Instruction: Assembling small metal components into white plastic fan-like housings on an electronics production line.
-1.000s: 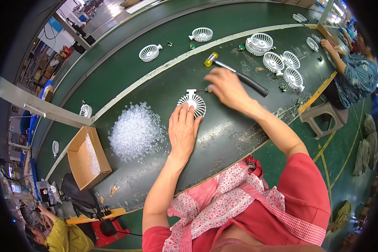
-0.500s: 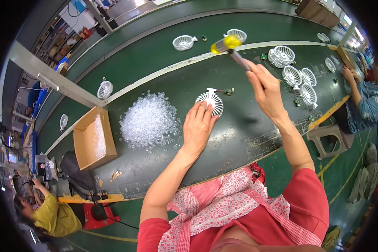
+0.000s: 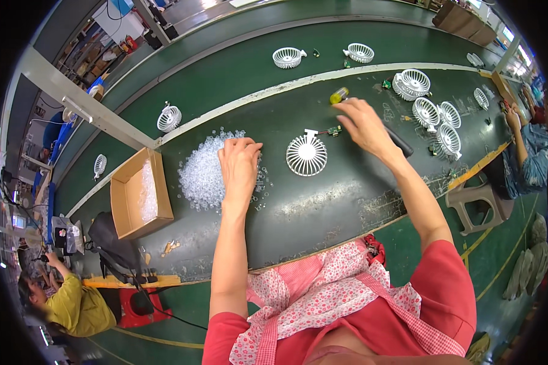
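My left hand point(image 3: 238, 164) rests on the right side of a pile of small clear plastic pieces point(image 3: 201, 176), fingers bent down and slightly apart; the fingertips are partly hidden. My right hand point(image 3: 366, 129) hovers with fingers stretched out, over a hammer lying on the table. The hammer's yellow head point(image 3: 339, 95) shows beyond the fingers, its dark handle point(image 3: 400, 143) beside the wrist. Between my hands lies a white round slatted grille point(image 3: 307, 156), flat on the dark table. A small green circuit board point(image 3: 333, 131) sits by its tab on short wires.
Several white grilles point(image 3: 425, 112) lie to the right, some stacked. More grilles point(image 3: 287, 58) are on the green belt point(image 3: 237, 67) beyond a pale rail. An open cardboard box point(image 3: 123, 204) stands left of the pile. Co-workers sit at both sides, near a grey stool point(image 3: 478, 204).
My left hand has left the grille and moved left onto the clear pieces. My right hand has lowered and let go of the hammer, which now lies on the table.
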A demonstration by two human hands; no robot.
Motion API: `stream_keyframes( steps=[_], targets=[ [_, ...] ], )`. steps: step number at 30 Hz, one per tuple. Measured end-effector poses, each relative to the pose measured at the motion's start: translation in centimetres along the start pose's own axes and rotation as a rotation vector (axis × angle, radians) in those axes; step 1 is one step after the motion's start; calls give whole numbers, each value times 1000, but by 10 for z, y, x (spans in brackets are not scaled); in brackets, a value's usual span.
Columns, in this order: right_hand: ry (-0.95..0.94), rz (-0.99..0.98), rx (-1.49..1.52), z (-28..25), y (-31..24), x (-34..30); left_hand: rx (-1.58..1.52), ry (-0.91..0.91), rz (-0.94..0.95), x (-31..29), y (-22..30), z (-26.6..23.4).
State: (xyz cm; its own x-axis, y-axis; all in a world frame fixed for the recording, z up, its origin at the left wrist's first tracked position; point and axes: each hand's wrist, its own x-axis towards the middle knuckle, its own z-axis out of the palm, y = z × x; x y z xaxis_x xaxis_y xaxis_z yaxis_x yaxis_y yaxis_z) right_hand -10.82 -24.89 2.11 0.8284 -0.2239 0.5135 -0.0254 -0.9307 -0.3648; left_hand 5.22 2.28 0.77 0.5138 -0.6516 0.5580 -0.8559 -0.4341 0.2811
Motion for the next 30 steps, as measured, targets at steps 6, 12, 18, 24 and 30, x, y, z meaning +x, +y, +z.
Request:
stream_keyframes(
  steps=[6, 12, 18, 24, 30],
  targets=[
    [-316, -80, 65, 40, -18, 15, -11, -110, 27, 2, -7, 1],
    [-244, -22, 168, 54, -23, 7, -1, -99, 20, 2, 2, 8],
    [-128, -6, 233, 63, -27, -1, -26, 1, -2, 1, 1, 18],
    [-95, -20, 253, 65, -28, -3, -49, 23, -54, -2, -1, 23],
    [-89, -15, 251, 63, -28, -3, -11, -30, 12, -3, 7, 22]
  ],
)
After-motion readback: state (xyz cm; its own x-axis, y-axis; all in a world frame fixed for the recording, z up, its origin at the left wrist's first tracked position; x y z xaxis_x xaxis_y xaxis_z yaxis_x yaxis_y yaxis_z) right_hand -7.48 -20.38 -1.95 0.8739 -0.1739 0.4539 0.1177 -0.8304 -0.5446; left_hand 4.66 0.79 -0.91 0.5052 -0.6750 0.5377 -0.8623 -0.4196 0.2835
